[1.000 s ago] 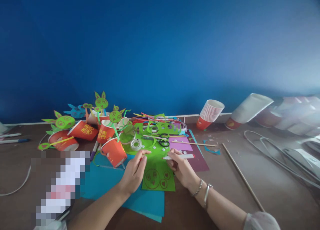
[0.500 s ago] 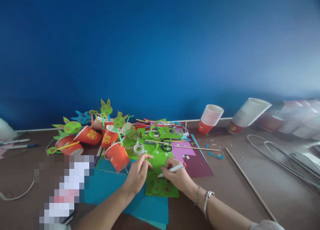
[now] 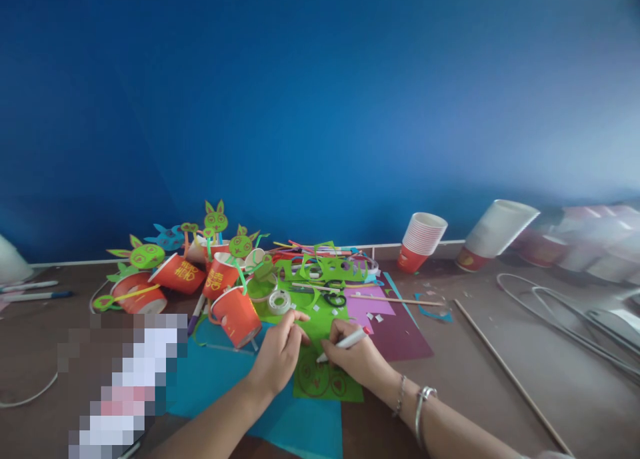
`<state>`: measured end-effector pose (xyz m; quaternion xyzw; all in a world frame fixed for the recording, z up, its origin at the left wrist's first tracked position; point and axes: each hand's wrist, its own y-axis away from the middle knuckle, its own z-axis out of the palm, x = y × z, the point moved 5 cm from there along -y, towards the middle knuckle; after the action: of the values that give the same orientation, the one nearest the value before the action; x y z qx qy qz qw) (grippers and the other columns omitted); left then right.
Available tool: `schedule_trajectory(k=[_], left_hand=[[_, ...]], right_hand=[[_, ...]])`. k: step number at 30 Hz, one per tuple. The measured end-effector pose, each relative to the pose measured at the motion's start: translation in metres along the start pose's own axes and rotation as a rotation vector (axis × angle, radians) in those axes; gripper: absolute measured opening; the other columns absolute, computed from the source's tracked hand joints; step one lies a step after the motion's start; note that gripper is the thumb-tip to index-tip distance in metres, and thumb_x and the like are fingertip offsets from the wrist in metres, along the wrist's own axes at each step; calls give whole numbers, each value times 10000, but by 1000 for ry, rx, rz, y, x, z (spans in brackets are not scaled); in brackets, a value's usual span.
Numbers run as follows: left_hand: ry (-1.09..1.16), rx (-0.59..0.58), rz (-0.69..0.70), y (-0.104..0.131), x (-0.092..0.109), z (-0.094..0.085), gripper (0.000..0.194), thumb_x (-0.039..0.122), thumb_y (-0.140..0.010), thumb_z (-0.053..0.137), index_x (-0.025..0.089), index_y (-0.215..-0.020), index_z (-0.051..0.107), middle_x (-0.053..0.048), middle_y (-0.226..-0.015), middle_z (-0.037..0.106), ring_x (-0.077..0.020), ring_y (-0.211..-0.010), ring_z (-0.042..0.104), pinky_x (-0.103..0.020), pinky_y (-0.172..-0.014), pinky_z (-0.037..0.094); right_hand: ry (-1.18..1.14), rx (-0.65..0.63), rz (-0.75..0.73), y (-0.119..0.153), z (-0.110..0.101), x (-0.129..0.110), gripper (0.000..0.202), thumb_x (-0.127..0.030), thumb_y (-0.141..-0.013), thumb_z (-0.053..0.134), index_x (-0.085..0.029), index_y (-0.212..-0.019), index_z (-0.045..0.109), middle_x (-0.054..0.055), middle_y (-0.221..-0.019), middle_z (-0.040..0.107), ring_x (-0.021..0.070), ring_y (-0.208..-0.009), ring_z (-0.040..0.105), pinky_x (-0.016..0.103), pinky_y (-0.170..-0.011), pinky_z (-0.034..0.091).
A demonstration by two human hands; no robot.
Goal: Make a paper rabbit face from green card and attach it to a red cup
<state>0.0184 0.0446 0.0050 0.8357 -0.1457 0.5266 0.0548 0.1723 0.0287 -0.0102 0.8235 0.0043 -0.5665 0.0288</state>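
My right hand (image 3: 353, 349) grips a white marker pen (image 3: 352, 338) with a red end, its tip touching green paper (image 3: 327, 391). Round faces with hearts are drawn in a dark line on that paper. My left hand (image 3: 281, 346) rests by the paper's left side, holding nothing, index finger stretched out and the others loosely bent. Beneath lie blue sheets (image 3: 300, 422). A roll of clear tape (image 3: 279, 302) sits just beyond my left fingers, and dark-handled scissors (image 3: 335, 299) lie farther back among green paper scraps (image 3: 345, 269).
Red paper cups (image 3: 236, 318) with green animal cutouts (image 3: 147, 254) crowd the left. Two cup stacks (image 3: 425, 232) lean at the back right. A wooden stick (image 3: 510, 372) and a cable (image 3: 560, 322) lie on the right. Purple paper (image 3: 370, 302) and a maroon sheet (image 3: 405, 339) lie beyond my right hand.
The view has shifted slightly, so things sit a little lower. The pen tip has moved a little along the green paper. Both hands keep nearly the same places.
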Motion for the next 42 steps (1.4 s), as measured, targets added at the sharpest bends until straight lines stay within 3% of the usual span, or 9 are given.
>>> schedule_trajectory(k=[11, 19, 30, 36, 42], left_hand=[[3, -1, -5, 1, -1, 0, 295, 287, -895, 303, 190, -1040, 541, -20, -734, 671, -188, -639, 586, -275, -571, 388], [17, -7, -16, 0, 0, 0, 276, 275, -888, 304, 190, -1014, 535, -29, -737, 678, -207, -716, 621, -278, -579, 399], [6, -5, -10, 1, -1, 0, 287, 289, -891, 312, 185, -1026, 542, -26, -724, 670, -191, -617, 580, -274, -542, 377], [-4, 0, -7, 0, -1, 0, 315, 281, -885, 309, 185, -1073, 544, -27, -750, 680, -199, -660, 601, -281, -582, 402], [-6, -5, -21, 0, -2, 0, 330, 294, -884, 313, 183, -1090, 547, -30, -759, 685, -203, -680, 614, -281, -583, 414]], right_hand=[[18, 65, -13, -1, -5, -4, 214, -251, -687, 577, -219, -535, 431, -45, -441, 502, 105, -428, 403, 219, -412, 290], [22, 62, -34, -2, -5, -2, 224, -193, -640, 567, -225, -504, 392, -68, -423, 408, 100, -426, 376, 212, -399, 266], [-51, 80, -11, -2, -6, 0, 210, -199, -675, 569, -217, -526, 422, -66, -426, 461, 89, -406, 376, 203, -396, 263], [5, 78, -41, -3, -6, -2, 224, -137, -615, 547, -219, -491, 379, -76, -436, 381, 89, -428, 348, 204, -396, 239], [-2, 103, -50, -2, -7, -4, 209, -147, -611, 552, -215, -496, 391, -72, -457, 390, 90, -453, 350, 207, -415, 240]])
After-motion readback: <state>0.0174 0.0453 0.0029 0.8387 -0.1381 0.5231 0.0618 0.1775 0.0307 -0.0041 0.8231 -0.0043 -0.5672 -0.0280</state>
